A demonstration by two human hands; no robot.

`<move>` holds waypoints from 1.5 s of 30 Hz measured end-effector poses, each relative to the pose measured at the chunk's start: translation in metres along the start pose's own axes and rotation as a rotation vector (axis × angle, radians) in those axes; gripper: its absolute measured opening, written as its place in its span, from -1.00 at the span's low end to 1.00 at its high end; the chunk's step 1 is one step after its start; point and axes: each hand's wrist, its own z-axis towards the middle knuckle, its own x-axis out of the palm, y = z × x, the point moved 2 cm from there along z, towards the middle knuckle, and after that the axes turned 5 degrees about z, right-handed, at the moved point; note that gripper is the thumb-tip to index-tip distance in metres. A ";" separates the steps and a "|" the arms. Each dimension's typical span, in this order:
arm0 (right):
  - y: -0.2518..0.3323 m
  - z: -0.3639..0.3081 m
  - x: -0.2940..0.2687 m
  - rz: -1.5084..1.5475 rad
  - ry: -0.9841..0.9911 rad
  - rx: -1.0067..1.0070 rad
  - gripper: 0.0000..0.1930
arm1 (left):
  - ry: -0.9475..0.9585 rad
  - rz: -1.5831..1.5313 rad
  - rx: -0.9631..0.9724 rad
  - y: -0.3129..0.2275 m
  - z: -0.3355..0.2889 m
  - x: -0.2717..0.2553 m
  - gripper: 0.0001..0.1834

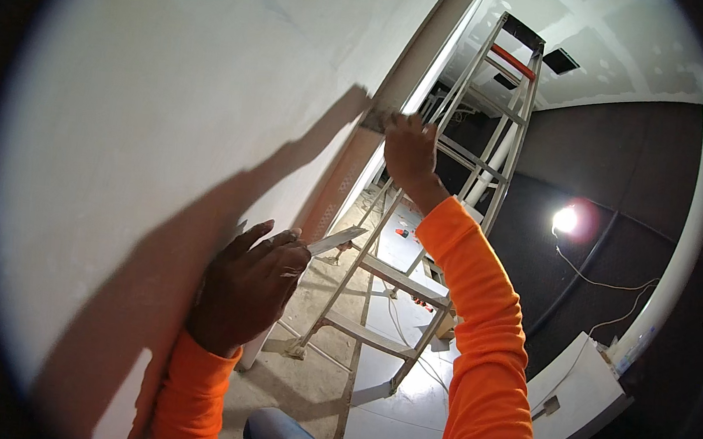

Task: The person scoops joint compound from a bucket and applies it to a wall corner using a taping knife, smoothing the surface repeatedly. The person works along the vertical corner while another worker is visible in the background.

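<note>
My left hand (257, 286) is closed, low beside the pale wall (171, 98), around a flat metal blade (337, 241) that looks like a putty knife. Its handle is hidden in the palm, and the blade points right, away from the wall. Higher up, my right hand (410, 154) is closed on a flat, dark blade (374, 121), apparently another putty knife, laid against the narrow end face of the wall (342, 182). A perforated strip shows along that face below the blade. Most of this tool is hidden by my fingers.
An aluminium stepladder (389, 270) stands just past the wall end. Beyond it are a lit work lamp (566, 220) with a hanging cable, a dark wall (620, 158) and a white pipe-like column (684, 246). A white panel (577, 394) sits at lower right; cables lie on the floor.
</note>
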 end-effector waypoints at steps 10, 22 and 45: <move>-0.002 -0.006 -0.002 0.039 -0.110 0.030 -0.52 | -0.030 0.017 -0.002 0.001 -0.003 0.002 -0.86; 0.015 -0.012 0.007 -0.017 0.193 -0.041 -0.47 | -0.015 -0.001 0.009 0.002 -0.005 0.003 -0.85; -0.011 0.022 0.010 -0.128 -0.043 0.006 -0.42 | -0.048 0.010 -0.002 0.000 -0.005 0.000 -0.86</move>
